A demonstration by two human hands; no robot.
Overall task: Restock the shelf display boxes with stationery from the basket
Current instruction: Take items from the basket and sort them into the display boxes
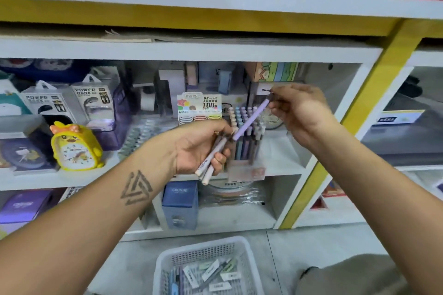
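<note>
My left hand (199, 148) is closed around a small bunch of pale pens (211, 163), their ends pointing down. My right hand (299, 112) pinches the top end of a lilac pen (250, 120), which slants down toward the left hand. Both hands are in front of a display box (247, 136) on the middle shelf, packed with upright pastel pens. On the floor below stands a white plastic basket (203, 246) holding erasers and several pens.
The shelf holds a yellow duck alarm clock (74, 148), power bank packs (93, 105), a pencil-lead box (199, 109) and a blue carton (181, 203) on the lower shelf. A yellow post (374, 93) bounds the shelf bay on the right.
</note>
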